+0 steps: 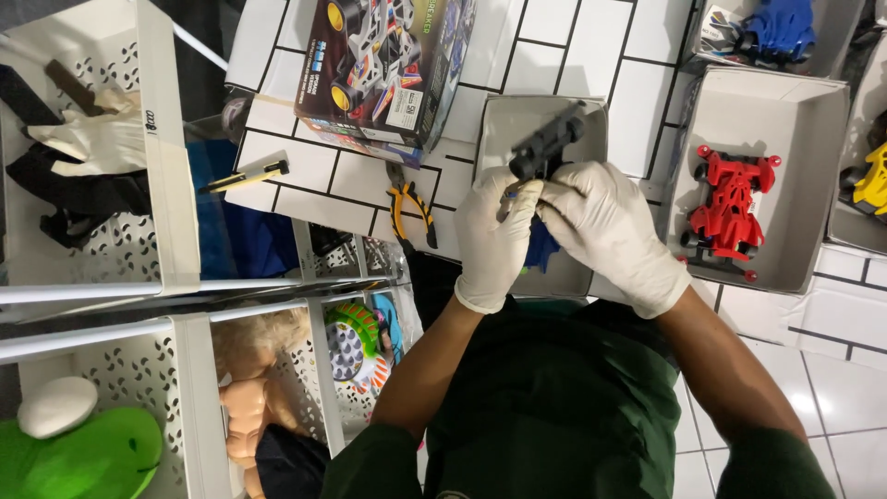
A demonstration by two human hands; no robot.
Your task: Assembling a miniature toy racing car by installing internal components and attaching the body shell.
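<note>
White perforated plastic makes up the storage bins at the far left, where a pale glove and dark straps are kept above, and a green soft toy and a doll figure below. Just right of the upper bin, a yellow-and-black utility knife is laid on the white tiled surface. A printed toy-car carton is seen beyond it, and orange-handled pliers lie just in front of the carton, near the left hand.

At the centre, the left hand, gloved in white, is closed around the lower end of a dark grey toy-car chassis. The right hand, likewise gloved, is pressed against the same part from the other side, its fingers curled; what its fingertips pinch cannot be told. The chassis is held above an open grey cardboard tray, its long axis running up and to the right, away from both hands, so that the free end points from the body. Both hands are equally close to it. A blue part is partly hidden beneath the hands.

To the right, a red toy racer sits in a second open tray, well apart from the hands, and a blue car and a yellow car are seen in further boxes.
</note>
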